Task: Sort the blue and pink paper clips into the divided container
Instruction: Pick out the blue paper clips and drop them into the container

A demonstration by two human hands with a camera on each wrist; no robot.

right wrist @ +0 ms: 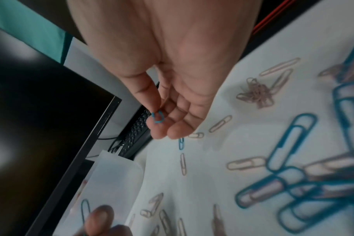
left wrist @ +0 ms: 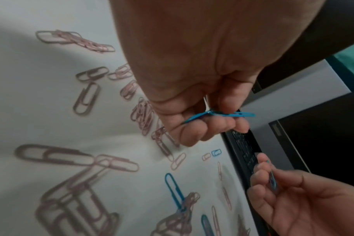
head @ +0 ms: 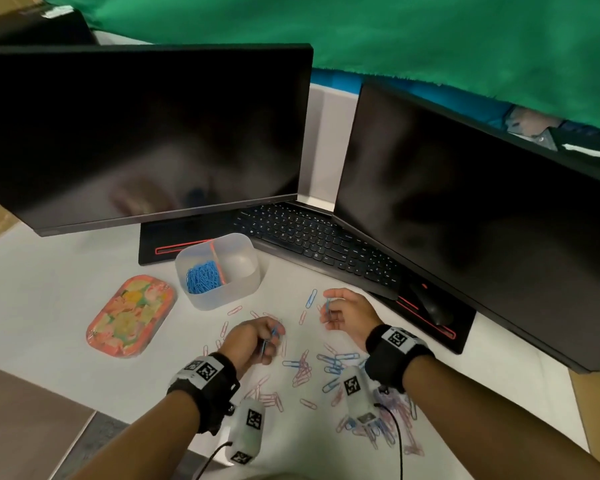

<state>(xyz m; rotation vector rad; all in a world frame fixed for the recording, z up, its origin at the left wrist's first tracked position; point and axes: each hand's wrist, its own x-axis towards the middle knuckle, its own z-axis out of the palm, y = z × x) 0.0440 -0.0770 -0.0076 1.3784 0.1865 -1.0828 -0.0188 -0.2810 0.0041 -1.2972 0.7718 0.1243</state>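
My left hand [head: 257, 339] hovers above the white desk and pinches blue paper clips [left wrist: 218, 115] in its curled fingers. To its right, my right hand [head: 343, 313] pinches one blue paper clip [right wrist: 158, 117] between thumb and forefinger. The translucent divided container [head: 238, 285] stands beyond both hands; a heap of blue clips [head: 203, 277] fills its left compartment, and the right compartment looks empty. Several loose pink clips [head: 302, 372] and blue clips [head: 333, 362] lie scattered on the desk between and under my wrists.
A flowered oval tin [head: 130, 317] lies left of the container. A black keyboard [head: 319, 242] and a mouse [head: 430, 306] sit behind, under two dark monitors [head: 146, 133]. The desk's front edge runs close under my forearms.
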